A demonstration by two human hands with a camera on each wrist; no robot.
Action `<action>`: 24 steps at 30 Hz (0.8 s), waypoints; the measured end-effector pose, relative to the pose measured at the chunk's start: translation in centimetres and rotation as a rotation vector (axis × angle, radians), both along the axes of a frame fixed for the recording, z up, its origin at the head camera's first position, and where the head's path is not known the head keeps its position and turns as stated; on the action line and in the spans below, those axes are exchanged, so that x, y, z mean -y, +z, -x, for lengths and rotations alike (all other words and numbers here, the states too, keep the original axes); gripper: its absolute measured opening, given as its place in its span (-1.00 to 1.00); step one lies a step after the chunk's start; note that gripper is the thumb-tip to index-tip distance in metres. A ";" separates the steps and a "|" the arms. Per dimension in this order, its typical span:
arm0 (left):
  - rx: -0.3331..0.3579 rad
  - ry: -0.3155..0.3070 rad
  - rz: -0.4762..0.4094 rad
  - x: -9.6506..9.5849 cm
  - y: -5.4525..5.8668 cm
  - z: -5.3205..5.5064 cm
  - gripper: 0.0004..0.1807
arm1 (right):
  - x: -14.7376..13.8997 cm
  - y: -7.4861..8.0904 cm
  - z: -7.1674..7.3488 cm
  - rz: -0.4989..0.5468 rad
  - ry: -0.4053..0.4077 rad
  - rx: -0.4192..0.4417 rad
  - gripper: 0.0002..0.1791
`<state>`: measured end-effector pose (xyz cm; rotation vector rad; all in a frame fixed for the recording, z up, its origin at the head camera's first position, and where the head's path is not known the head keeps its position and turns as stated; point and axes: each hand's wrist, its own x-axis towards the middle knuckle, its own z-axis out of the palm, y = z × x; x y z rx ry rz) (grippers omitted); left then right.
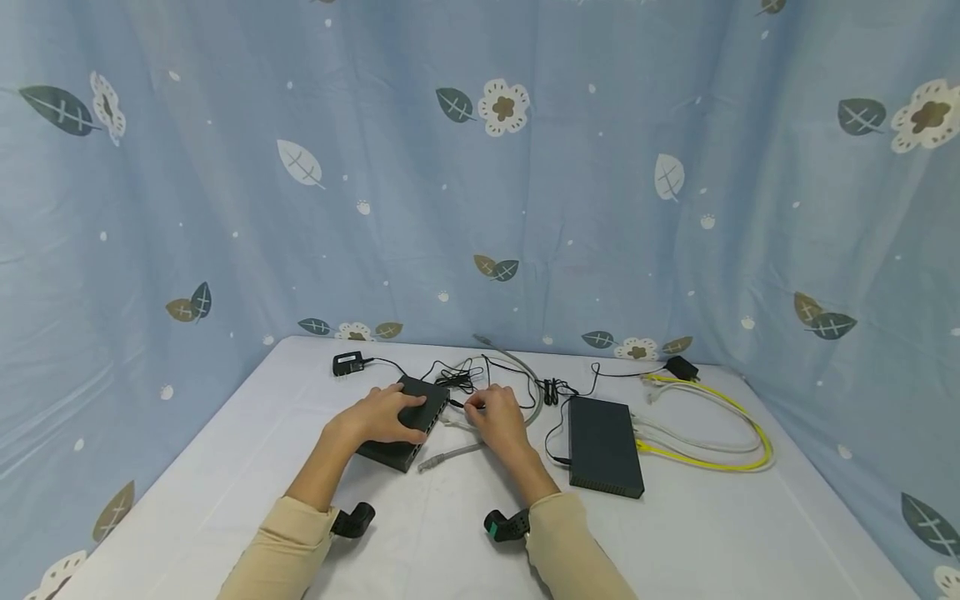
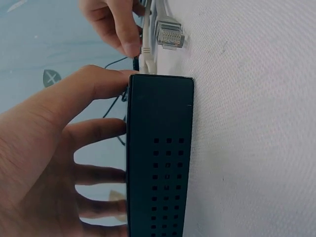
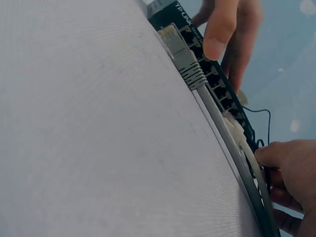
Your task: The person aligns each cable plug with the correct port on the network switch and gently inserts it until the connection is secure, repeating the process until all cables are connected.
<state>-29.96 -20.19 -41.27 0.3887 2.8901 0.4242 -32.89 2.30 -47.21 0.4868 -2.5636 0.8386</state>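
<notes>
My left hand (image 1: pixel 381 417) rests on a black network switch (image 1: pixel 433 406), fingers spread over its top and thumb at the edge of the port side. In the right wrist view, a whitish network cable (image 3: pixel 235 129) sits in a port near the far end of the row. Beside that end, my right hand (image 1: pixel 498 423) pinches a thin black power cord just behind its plug (image 1: pixel 456 403); the fingers partly hide it. A grey network cable's clear plug (image 2: pixel 170 35) lies loose on the cloth in front of the ports.
A second black switch (image 1: pixel 603 446) stands to the right, with white and yellow network cables (image 1: pixel 765 454) in it. Bundled black cords (image 1: pixel 459 379) lie behind my hands. Power adapters sit at the back left (image 1: pixel 348 363) and back right (image 1: pixel 681 367). A blue curtain (image 1: pixel 420 208) hangs behind the table.
</notes>
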 end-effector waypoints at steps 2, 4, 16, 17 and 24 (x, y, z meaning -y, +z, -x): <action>0.000 0.004 0.000 -0.1 0.1 0.0 -0.19 | 0.1 0.0 -0.1 -0.008 -0.002 -0.001 -0.90; -0.001 0.005 0.001 -0.1 0.1 -0.1 -0.19 | 0.1 0.1 -0.2 -0.002 -0.003 -0.002 -0.90; -0.007 -0.013 -0.006 0.0 0.3 -0.2 -0.19 | 0.1 0.2 -0.3 0.024 0.013 -0.014 -0.92; -0.006 -0.013 -0.005 -0.1 0.4 -0.2 -0.19 | 0.1 0.2 -0.3 0.023 0.012 -0.013 -0.92; -0.011 -0.019 -0.002 -0.1 0.3 -0.3 -0.20 | 0.1 0.0 -0.3 -0.023 -0.006 -0.009 -0.92</action>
